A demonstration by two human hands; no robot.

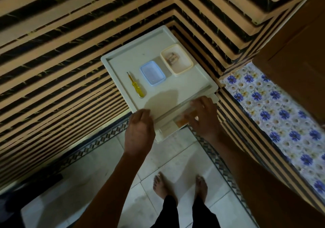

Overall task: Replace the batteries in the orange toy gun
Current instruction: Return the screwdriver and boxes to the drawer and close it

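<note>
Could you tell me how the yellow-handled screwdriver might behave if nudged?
The slim yellow-handled screwdriver looks rounded, so it may roll on the smooth white plastic tray. The tray's raised rim would probably stop it. It seems light and stiff.

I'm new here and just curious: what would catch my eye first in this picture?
The black-and-tan striped wall fills the corner. Against it sits a white tray holding a yellow screwdriver, a blue tub and a cream tub. At its near edge are the left hand and the right hand, the right over a blurred orange thing.
</note>
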